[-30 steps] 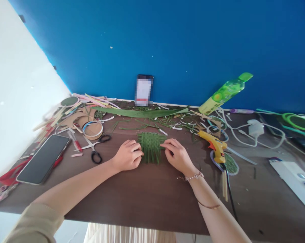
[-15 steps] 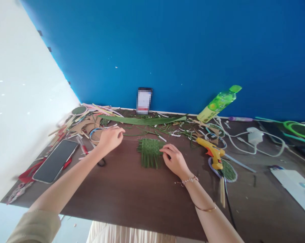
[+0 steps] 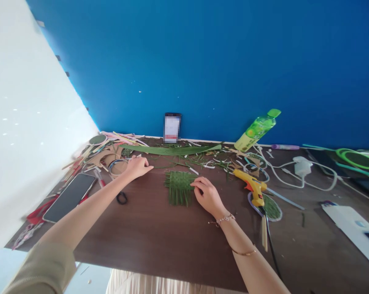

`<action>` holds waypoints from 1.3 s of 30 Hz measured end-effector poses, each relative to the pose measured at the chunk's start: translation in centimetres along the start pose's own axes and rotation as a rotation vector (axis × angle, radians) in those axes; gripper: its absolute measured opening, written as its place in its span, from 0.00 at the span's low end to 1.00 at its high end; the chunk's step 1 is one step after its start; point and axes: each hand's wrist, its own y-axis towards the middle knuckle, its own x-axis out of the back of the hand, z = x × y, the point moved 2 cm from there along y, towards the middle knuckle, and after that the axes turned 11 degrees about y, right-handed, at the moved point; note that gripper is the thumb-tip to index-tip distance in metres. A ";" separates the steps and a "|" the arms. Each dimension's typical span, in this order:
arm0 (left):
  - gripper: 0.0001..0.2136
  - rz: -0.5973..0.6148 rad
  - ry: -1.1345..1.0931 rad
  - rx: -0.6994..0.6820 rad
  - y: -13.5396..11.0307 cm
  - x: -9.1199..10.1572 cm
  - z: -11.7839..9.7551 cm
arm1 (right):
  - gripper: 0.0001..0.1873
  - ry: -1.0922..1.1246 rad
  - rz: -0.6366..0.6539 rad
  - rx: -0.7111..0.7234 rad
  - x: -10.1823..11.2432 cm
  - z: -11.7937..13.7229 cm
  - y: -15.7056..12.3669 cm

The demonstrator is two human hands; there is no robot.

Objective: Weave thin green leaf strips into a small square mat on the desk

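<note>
A small mat woven from green leaf strips [image 3: 178,187] lies on the dark wooden table [image 3: 172,237]. My right hand [image 3: 206,195] rests at the mat's right edge, with curled fingers pinching it. My left hand [image 3: 137,166] is stretched to the back left, beside a tape roll [image 3: 116,165] and loose thin leaf strips [image 3: 164,166]. Its fingers are drawn together on the table, and I cannot make out what they grip. A long whole leaf [image 3: 172,150] lies across the table behind the mat.
Black-handled scissors [image 3: 122,198] and a phone [image 3: 69,197] lie at the left amid cardboard and paper scraps. A yellow glue gun [image 3: 252,186] sits right of the mat. Farther right are a green bottle [image 3: 258,130], a white charger with its cable [image 3: 302,167] and a white box [image 3: 352,228]. Another phone [image 3: 172,127] leans on the blue wall.
My left hand left the mat's left edge and reached back left toward the tape roll and loose strips. My right hand stayed on the mat. The view tilted up slightly.
</note>
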 end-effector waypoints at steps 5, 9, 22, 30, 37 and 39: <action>0.10 -0.016 -0.093 -0.011 -0.1 0.0 0.1 | 0.14 -0.009 -0.001 0.005 -0.1 0.0 0.0; 0.12 -0.090 -0.160 0.047 -0.3 1.5 2.1 | 0.14 -0.004 -0.005 0.011 -0.1 0.0 0.0; 0.05 -0.085 0.006 0.345 -2.7 1.8 6.9 | 0.14 0.009 -0.010 0.007 -0.2 0.1 0.0; 0.10 -0.216 0.190 -0.083 -1.7 1.5 2.3 | 0.13 0.016 -0.006 0.005 -0.3 0.1 0.0; 0.09 -0.144 0.161 -0.249 0.8 0.6 0.2 | 0.13 0.019 0.010 -0.007 -0.2 0.1 0.0; 0.08 -0.131 0.136 -0.237 1.4 0.2 0.0 | 0.13 0.024 0.012 -0.009 -0.3 0.1 0.0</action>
